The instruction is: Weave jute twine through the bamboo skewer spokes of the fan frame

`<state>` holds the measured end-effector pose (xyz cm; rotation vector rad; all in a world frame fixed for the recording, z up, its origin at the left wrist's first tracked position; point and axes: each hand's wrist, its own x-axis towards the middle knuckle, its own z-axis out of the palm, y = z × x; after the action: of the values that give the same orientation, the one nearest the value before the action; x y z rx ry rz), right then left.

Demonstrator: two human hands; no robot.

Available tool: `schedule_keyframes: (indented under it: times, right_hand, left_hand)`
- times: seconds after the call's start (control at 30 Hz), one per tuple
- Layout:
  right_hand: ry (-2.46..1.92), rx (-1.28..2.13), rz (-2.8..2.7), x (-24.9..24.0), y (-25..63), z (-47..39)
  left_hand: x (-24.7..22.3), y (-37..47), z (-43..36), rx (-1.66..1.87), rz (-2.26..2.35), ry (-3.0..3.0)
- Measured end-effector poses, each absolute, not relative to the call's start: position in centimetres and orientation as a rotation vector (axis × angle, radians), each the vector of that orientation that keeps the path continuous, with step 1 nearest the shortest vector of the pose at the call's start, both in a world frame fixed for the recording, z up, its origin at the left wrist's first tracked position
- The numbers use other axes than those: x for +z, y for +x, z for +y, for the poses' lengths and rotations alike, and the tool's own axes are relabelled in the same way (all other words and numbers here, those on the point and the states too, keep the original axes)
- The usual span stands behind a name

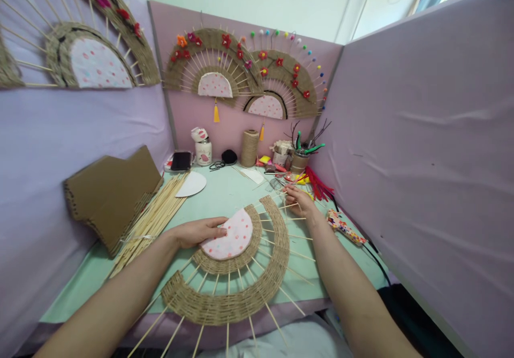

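A half-round woven fan point(277, 256) lies tilted over the table's front part, its thin sticks spreading out past a broad twine band. At its centre is a white half-disc with pink dots point(236, 237), bordered by a narrower woven band. My left hand point(206, 231) grips the fan at this half-disc's straight edge, fingers over the cloth. At the fan's far end, my right hand point(299, 200) is closed, fingertips pinched at the tip of the topmost stick point(277, 193). Whether twine is also between those fingers is too small to tell.
Left lie a bundle of sticks point(155, 221), a white half-disc card point(193, 184) and brown cardboard point(114, 197). Behind stand a twine spool point(250, 148) and a tool pot point(299, 161). A patterned glue gun point(345, 227) lies right. Finished fans point(176, 77) hang on the partition.
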<state>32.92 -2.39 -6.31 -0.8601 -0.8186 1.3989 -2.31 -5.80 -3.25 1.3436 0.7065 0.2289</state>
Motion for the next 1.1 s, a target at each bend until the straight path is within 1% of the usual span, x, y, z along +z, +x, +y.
schedule_keyframes:
  times: [0.13,0.3,0.47,0.6,0.7,0.9,1.1]
  right_hand:
    - [-0.969,1.464,-0.865,-6.7,32.3,-2.0]
    - [-1.207,1.364,-1.007,-6.9,30.8,-1.6]
    - [-1.265,1.392,-1.169,-6.4,30.4,-0.3]
    - [-1.286,1.467,-1.387,-4.9,31.6,0.8]
    - [-1.338,1.459,-1.587,-3.2,32.6,1.2]
    - [-1.349,1.334,-1.925,0.0,32.2,2.0]
    - [-1.355,1.142,-2.228,1.1,28.9,2.1]
  left_hand:
    - [-3.4,-2.4,-5.8,0.222,0.699,1.353]
    - [-3.7,-2.4,-5.8,0.224,0.705,1.373]
    - [-4.0,-2.4,-5.8,0.211,0.680,1.349]
    - [-4.1,-2.3,-6.0,0.196,0.660,1.336]
    - [-4.0,-2.2,-6.1,0.170,0.643,1.324]
    - [-4.1,-2.2,-6.3,0.147,0.608,1.332]
    - [-4.2,-2.3,-6.1,0.142,0.627,1.357]
